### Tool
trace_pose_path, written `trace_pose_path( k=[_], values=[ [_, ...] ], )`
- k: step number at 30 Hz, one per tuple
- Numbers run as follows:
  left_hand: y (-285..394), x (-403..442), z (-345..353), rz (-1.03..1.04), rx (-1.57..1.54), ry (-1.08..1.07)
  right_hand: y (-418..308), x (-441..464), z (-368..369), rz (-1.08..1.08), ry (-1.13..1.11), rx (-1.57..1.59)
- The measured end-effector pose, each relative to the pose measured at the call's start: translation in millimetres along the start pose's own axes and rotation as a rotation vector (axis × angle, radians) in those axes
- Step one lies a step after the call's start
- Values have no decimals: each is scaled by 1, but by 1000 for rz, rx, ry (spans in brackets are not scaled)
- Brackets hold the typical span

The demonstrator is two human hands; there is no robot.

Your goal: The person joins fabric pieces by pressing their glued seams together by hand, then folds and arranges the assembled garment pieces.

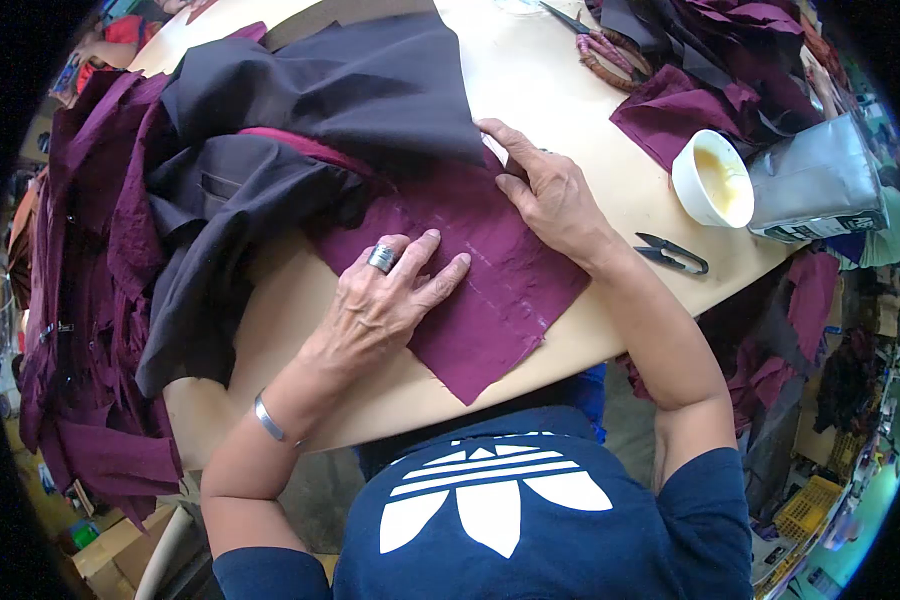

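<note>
A piece of maroon fabric (490, 290) with pale chalk-like marks lies near the table's front edge. My left hand (385, 290), with a ring on one finger, rests on it, fingers spread and holding nothing. At the upper right of this piece, my right hand (545, 190) has its thumb and index finger at the edge of the dark fabric (370, 85); something small and pale shows between them. The dark fabric lies bunched over the maroon piece, with a red strip (310, 148) showing in its folds.
Small black snips (675, 255) and a white bowl of yellowish paste (712, 180) are at the right, beside a silvery container (820, 180). Large scissors (610, 50) lie further back near maroon cloth (680, 110). More maroon fabric (100, 250) hangs at the left table edge (205, 430).
</note>
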State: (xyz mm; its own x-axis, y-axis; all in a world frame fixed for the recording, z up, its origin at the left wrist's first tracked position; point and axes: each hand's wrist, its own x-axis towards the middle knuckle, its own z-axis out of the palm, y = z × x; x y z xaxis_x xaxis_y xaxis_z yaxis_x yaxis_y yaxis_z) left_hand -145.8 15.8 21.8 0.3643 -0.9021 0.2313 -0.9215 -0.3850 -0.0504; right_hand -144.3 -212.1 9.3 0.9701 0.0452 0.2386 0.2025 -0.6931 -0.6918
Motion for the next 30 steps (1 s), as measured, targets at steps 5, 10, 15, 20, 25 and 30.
trace_pose_path(
  k=[5, 10, 15, 20, 25, 30],
  values=[
    [5, -2, 9, -110, -101, 86, -16, -11, 2, -159, -17, -349],
    [5, -3, 9, -113, -101, 81, -21, -16, 5, -119, -198, -445],
    [5, -4, 8, -78, -71, 90, -23, -59, -26, -61, -401, -458],
    [-4, 1, 11, -70, -159, 174, -26, -64, -36, -107, -311, -450],
    [-42, 33, 3, 31, -105, 106, -15, -7, -1, 6, -6, -352],
    [-84, 54, -7, -378, -479, 546, -5, 1, 22, -110, 152, -349]
  ],
)
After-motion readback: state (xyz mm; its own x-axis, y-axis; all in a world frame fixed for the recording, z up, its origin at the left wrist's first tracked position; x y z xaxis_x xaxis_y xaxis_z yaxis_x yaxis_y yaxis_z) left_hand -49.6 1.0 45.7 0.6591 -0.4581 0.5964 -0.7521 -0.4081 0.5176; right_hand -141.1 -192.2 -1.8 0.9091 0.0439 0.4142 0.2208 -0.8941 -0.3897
